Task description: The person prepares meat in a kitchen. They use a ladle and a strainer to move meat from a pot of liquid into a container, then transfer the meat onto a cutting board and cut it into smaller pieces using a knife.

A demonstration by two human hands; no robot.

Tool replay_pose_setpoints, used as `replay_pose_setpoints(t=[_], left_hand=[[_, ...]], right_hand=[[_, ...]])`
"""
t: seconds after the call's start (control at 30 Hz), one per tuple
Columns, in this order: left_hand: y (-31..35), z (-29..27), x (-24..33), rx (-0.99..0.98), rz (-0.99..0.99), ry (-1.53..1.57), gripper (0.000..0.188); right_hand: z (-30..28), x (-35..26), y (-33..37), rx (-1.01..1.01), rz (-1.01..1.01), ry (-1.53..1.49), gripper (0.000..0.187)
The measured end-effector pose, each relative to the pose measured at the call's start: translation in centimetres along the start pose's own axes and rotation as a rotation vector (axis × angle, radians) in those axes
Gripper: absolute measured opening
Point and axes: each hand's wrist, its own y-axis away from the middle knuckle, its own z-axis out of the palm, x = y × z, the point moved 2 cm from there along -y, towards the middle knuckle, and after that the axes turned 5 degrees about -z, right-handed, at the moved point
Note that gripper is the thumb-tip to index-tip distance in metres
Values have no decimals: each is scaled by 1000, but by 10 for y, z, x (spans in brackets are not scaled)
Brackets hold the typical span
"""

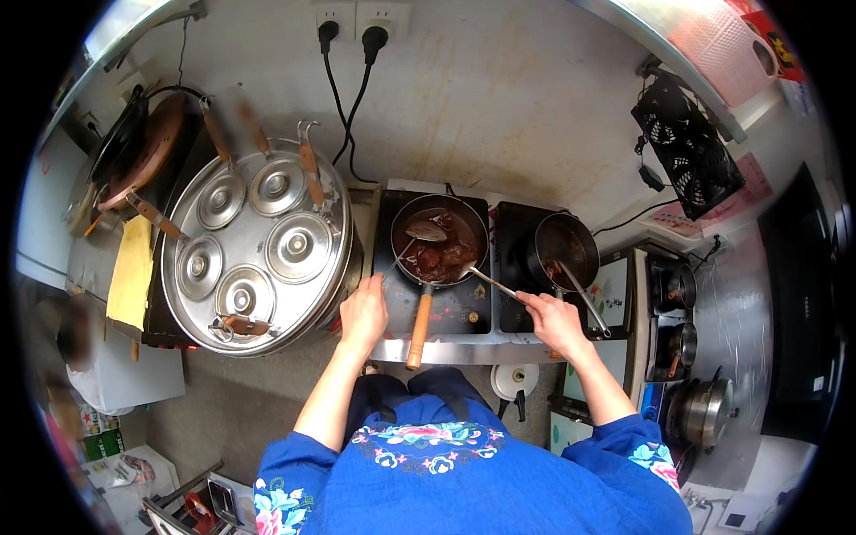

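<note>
Atop the black cooktop point(450, 312) sits the wooden-handled pan point(432, 201) of dark red stew point(432, 259), near which your left hand point(364, 314) and right hand point(551, 319) grasp, respectively, a metal spoon point(426, 232) and a slim utensil point(491, 281) whose tip meets the food.

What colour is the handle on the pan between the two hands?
The pan handle is orange-brown, like wood. It shows best in the head view.
</note>
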Motion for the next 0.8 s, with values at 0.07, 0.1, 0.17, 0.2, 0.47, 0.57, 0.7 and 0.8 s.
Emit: replay_pose_setpoints(t=[0.07, 0.1, 0.17, 0.2, 0.47, 0.57, 0.7, 0.8], left_hand=[[1, -1, 1, 14, 18, 3, 25], [1, -1, 0, 25, 29, 2, 25], [2, -4, -1, 34, 21, -3, 25], [2, -5, -1, 32, 5, -4, 24], [11, -16, -3, 66, 23, -9, 22], [14, -17, 0, 56, 15, -23, 22], [18, -18, 1, 66, 30, -22, 23], [21, -20, 2, 78, 45, -29, 23]], right_hand=[[14, 0, -5, 3, 27, 8, 33], [22, -1, -8, 17, 34, 1, 33], [28, -9, -15, 49, 39, -15, 34], [33, -10, -17, 76, 39, -35, 34], [10, -3, -28, 126, 165, -321, 34], [-1, -3, -50, 155, 125, -313, 33], [14, -8, -99, 131, 80, -327, 33], [29, -12, -133, 70, 40, -292, 34]])
